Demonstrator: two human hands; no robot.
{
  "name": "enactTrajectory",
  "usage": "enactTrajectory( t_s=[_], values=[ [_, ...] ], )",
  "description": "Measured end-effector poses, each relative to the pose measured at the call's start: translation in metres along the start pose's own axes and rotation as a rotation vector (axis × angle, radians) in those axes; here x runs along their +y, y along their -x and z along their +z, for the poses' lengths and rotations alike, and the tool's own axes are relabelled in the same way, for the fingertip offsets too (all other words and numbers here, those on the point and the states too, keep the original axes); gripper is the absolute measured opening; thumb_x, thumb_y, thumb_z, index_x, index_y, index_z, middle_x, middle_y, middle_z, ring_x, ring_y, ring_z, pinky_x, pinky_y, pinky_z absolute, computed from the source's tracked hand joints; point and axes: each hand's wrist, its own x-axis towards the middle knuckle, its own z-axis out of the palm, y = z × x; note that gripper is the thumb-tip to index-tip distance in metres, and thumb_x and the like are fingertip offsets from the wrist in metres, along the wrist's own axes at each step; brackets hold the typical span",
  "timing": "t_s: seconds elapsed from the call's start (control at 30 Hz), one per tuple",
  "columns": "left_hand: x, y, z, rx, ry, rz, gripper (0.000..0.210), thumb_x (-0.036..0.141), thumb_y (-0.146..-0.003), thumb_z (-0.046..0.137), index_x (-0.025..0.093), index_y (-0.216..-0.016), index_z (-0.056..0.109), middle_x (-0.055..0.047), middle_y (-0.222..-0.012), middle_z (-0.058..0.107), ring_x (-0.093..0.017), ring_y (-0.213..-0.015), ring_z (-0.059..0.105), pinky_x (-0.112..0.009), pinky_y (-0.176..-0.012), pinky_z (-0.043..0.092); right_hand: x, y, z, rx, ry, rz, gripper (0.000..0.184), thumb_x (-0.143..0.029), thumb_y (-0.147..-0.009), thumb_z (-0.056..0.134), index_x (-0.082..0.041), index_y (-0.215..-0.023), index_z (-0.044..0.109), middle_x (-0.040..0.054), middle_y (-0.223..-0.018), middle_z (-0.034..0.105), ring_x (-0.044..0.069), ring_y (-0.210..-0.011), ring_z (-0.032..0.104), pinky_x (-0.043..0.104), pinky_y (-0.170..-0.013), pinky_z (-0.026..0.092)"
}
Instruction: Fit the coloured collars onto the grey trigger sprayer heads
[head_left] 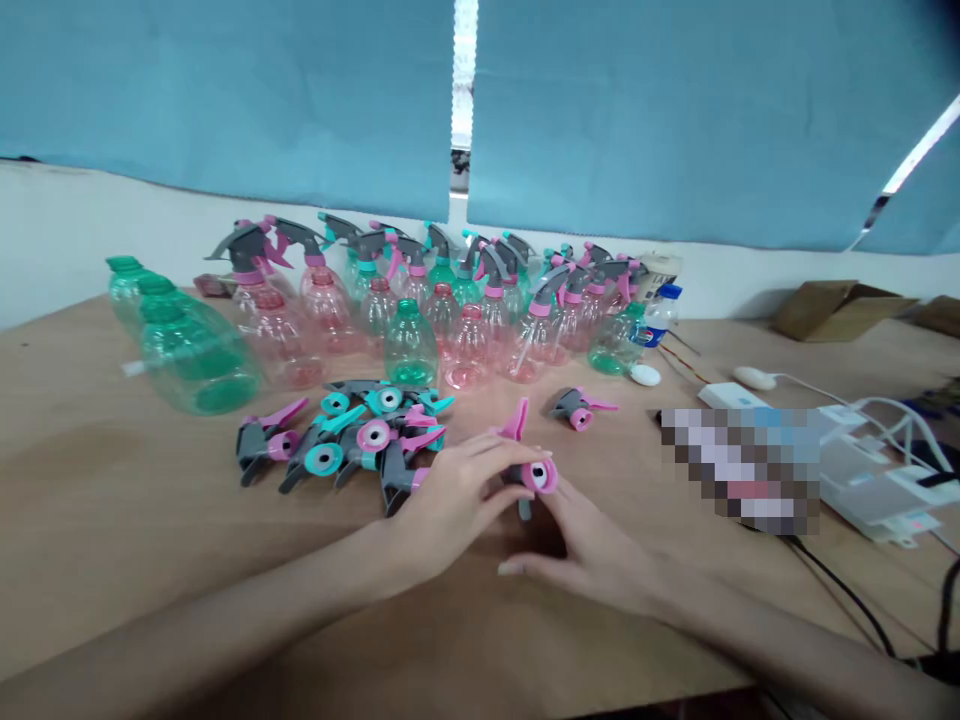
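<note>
My left hand (450, 495) is closed, its fingers and thumb pinching a grey-and-pink spray trigger head (541, 476). The trigger head's pink collar faces me and shows a hole in its middle. My right hand (604, 555) is close against the collar on the right, thumb spread well away from the fingers; some fingertips are hidden behind the trigger head. Left of my left hand lies a pile of loose trigger heads, among them one with a turquoise collar (324, 459) and one with a pink collar (373, 435). Another loose pink trigger head (577, 410) lies beyond my right hand.
Behind the pile stand several clear pink and green bottles, including an uncapped green bottle (410, 345) and one with a sprayer fitted (529, 340). At right are a blurred-out object (739, 470), a white power strip (862, 480) with cables, and a cardboard box (840, 308).
</note>
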Motion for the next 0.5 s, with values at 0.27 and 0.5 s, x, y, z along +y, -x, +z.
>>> enactTrajectory(
  t_s=[0.27,0.5],
  values=[
    [-0.03,0.016,0.013,0.019,-0.148,-0.026,0.036,0.012,-0.087,0.056,0.023,-0.121,0.05,-0.004,-0.113,0.061,-0.019,-0.106,0.055,-0.036,-0.09,0.049,0.027,-0.016,0.005,0.056,0.098,0.011,0.041,-0.035,-0.092,0.048,-0.024,-0.131,0.041,0.0079,-0.132,0.051,0.022,-0.124,0.045,0.044,-0.104,0.038],
    [-0.024,0.017,0.011,0.044,-0.101,-0.169,0.03,0.019,-0.087,0.057,0.024,-0.117,0.054,-0.004,-0.114,0.055,-0.018,-0.103,0.057,-0.034,-0.087,0.051,0.025,-0.016,0.006,0.034,0.171,0.007,0.036,-0.033,-0.096,0.04,-0.023,-0.131,0.043,0.008,-0.129,0.054,0.022,-0.119,0.05,0.044,-0.1,0.042]
  ],
)
